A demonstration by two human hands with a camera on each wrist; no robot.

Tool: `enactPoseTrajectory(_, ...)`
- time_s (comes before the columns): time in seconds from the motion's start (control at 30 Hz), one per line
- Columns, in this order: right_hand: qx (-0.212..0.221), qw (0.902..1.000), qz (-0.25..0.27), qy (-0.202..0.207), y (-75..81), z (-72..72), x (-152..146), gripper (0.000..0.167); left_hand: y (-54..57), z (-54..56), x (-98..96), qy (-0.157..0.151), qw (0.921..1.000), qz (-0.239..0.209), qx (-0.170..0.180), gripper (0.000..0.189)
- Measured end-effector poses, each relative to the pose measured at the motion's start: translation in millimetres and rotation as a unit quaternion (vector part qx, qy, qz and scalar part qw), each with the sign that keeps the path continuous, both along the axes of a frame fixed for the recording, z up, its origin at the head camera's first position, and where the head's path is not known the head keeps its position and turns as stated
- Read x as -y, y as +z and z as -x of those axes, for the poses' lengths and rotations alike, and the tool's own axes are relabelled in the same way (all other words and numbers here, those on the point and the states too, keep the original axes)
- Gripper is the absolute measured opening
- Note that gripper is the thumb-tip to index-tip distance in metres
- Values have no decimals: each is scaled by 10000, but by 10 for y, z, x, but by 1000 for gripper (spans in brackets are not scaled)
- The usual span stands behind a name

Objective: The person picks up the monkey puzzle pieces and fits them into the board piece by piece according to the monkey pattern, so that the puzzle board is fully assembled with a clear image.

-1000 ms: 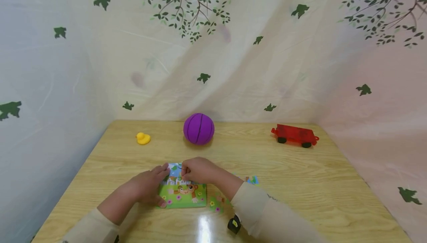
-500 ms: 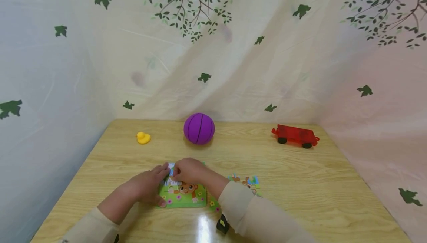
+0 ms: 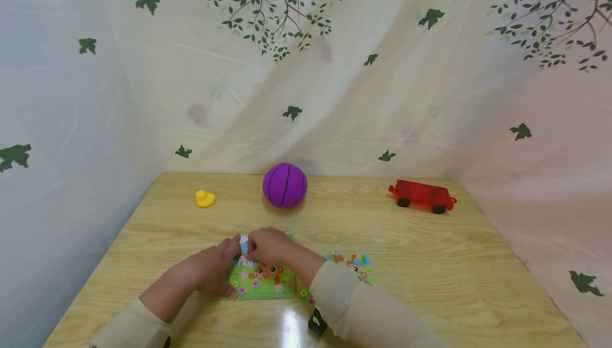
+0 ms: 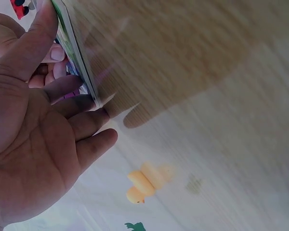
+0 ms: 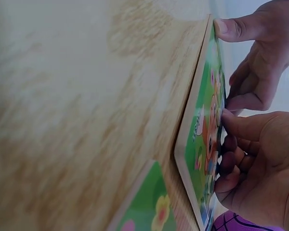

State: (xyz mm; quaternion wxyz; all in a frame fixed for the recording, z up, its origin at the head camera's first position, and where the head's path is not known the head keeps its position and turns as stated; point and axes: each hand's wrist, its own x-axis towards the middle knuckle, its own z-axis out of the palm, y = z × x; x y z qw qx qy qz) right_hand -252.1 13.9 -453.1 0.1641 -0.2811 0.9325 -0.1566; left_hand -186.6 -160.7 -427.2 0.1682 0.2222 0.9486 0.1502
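Observation:
A jigsaw puzzle board (image 3: pixel 262 287) with a monkey and flowers on green lies at the table's near middle. My left hand (image 3: pixel 209 269) rests along its left side, thumb at the near corner and fingers toward the far corner. In the left wrist view, the fingers of that hand (image 4: pixel 43 130) are mostly straight against the board's edge. Over the board's upper part, my right hand (image 3: pixel 271 246) has curled fingers and seems to pinch a puzzle piece, largely hidden. The right wrist view shows the thumb and fingertips of this hand (image 5: pixel 269 159) at the board's surface.
More puzzle parts with a monkey picture (image 3: pixel 357 264) lie to the right, partly under my right sleeve (image 3: pixel 344 295). Farther back on the wooden table (image 3: pixel 430 263) are a yellow duck (image 3: pixel 205 199), a purple ball (image 3: pixel 285 186) and a red wagon (image 3: pixel 423 195). A printed curtain hangs behind.
My right hand has shifted left over the board, toward the left hand, then stayed nearly still. More of the loose puzzle parts on the right shows now. My left hand has stayed in place.

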Motion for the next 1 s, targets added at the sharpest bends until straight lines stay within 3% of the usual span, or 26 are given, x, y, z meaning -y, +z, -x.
enactPoseTrajectory(0.17,-51,10000,-54,-12,19,0,9,14,20,-3,-6,-53,10000,-28,50,64)
enactPoseTrajectory(0.57,-24,10000,-92,-13,16,-27,5,14,0,12,-5,-77,10000,42,23,64)
enactPoseTrajectory(0.73,160,9983,496,243,5,-18,-88,15,-6,20,-3,-75,9999,75,21,66)
enactPoseTrajectory(1.0,644,9864,1404,570,65,-30,-398,20,-3,32,-6,-15,9999,55,86,67)
